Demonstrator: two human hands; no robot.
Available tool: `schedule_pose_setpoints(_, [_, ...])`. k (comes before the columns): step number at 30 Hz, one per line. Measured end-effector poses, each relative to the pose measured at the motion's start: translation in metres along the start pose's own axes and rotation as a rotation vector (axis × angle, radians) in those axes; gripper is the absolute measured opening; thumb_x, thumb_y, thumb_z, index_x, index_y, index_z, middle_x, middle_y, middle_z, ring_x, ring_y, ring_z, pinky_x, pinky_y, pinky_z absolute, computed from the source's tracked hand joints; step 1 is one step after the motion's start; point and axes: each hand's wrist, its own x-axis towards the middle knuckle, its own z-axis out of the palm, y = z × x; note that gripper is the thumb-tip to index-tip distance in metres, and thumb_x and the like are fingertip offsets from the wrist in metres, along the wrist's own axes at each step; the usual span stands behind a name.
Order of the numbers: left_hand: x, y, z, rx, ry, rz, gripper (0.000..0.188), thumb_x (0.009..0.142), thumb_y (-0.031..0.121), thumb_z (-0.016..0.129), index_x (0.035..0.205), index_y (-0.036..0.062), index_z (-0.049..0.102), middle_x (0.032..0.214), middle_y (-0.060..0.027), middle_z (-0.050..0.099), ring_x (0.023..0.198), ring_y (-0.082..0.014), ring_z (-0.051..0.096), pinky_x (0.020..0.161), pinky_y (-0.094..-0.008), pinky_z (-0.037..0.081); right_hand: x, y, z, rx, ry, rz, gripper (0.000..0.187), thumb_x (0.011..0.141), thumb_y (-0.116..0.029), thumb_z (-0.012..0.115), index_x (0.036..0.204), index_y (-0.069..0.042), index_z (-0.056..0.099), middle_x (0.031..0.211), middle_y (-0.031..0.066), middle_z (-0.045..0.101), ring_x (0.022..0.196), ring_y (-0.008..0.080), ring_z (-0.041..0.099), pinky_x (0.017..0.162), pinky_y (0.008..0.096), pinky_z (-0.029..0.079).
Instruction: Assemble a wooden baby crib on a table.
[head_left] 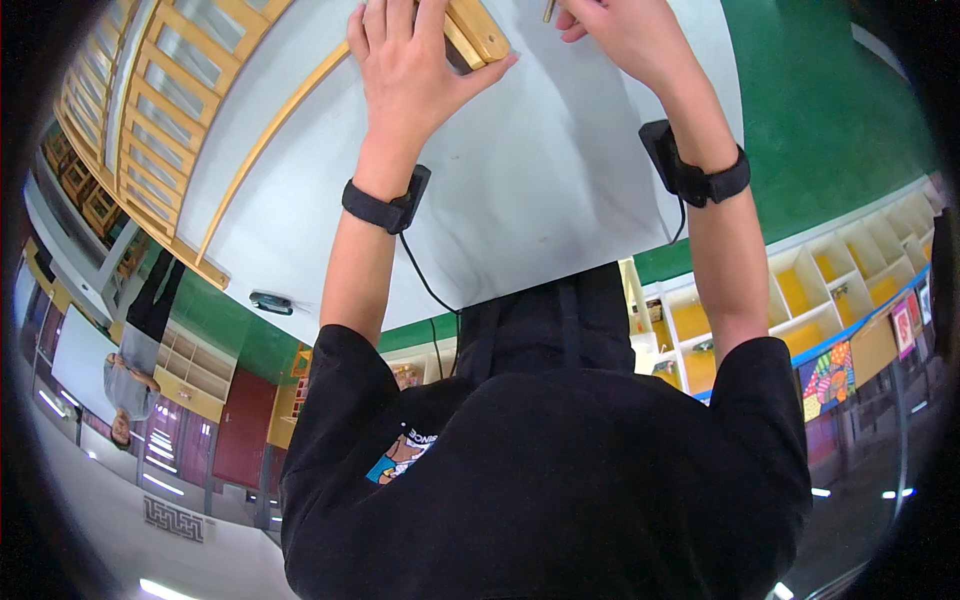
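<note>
My left hand (405,70) grips the end of a light wooden beam (480,32), with the thumb along its near edge and the fingers reaching over it. A small dark hole shows in the beam's end. To its right, my right hand (610,30) is partly cut off by the top edge, its fingers bent together. At those fingertips is the tip of a slim brass-coloured metal rod (549,10); the rest of it is out of view. Both hands are over a white tabletop (530,180).
Slatted wooden frames (170,120) lie at the left, with a long thin wooden rail (265,145) beside them. A small dark device (271,302) rests near the table's edge. Black cables (428,280) hang from my wrist straps. A person (135,375) stands far left; white shelves (800,290) are at right.
</note>
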Motion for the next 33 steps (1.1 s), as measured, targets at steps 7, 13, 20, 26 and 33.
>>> schedule_pose_setpoints(7, [0.002,0.002,-0.003,0.009,-0.007,0.009,0.074,0.056,0.038,0.086,0.116,0.0076,0.055,0.145,-0.0290,0.033,0.127,-0.0409,0.039,0.102,-0.0503,0.030,-0.012,0.020,0.052,0.489,0.225,0.056,0.019,0.095,-0.013,0.051,0.095,0.003,0.061,0.080,0.0094,0.066,0.072,0.0145,0.064,0.066,0.0275,0.053])
schedule_pose_setpoints(13, [0.006,-0.003,-0.005,0.036,-0.014,0.069,0.073,0.056,0.044,0.086,0.112,0.0068,0.056,0.146,-0.0269,0.032,0.121,-0.0391,0.043,0.096,-0.0472,0.035,-0.016,0.015,0.063,0.393,0.222,0.085,0.019,0.094,-0.015,0.054,0.095,0.003,0.062,0.077,0.0079,0.065,0.068,0.0133,0.062,0.062,0.0272,0.050])
schedule_pose_setpoints(20, [0.012,-0.011,-0.008,0.002,-0.101,0.143,0.067,0.057,0.039,0.083,0.108,0.0058,0.056,0.145,-0.0243,0.035,0.115,-0.0375,0.045,0.092,-0.0455,0.036,-0.022,0.019,0.054,0.201,0.273,0.169,0.017,0.090,-0.012,0.059,0.089,0.003,0.065,0.067,0.0086,0.062,0.057,0.0102,0.058,0.055,0.0258,0.046])
schedule_pose_setpoints(26, [0.012,-0.014,-0.002,-0.007,-0.038,0.168,0.065,0.056,0.032,0.082,0.109,0.0063,0.056,0.143,-0.0228,0.038,0.116,-0.0374,0.045,0.093,-0.0459,0.036,-0.019,0.020,0.063,0.107,0.353,0.046,0.015,0.088,-0.009,0.059,0.090,0.004,0.066,0.072,0.0161,0.066,0.062,0.0212,0.064,0.059,0.0317,0.048])
schedule_pose_setpoints(33, [0.009,-0.015,-0.002,-0.029,-0.059,0.124,0.062,0.057,0.031,0.082,0.108,0.0068,0.057,0.140,-0.0210,0.041,0.115,-0.0364,0.046,0.093,-0.0448,0.036,-0.011,0.013,0.067,0.000,0.292,0.031,0.015,0.088,-0.008,0.059,0.089,0.006,0.064,0.076,0.0180,0.067,0.066,0.0263,0.065,0.062,0.0327,0.050])
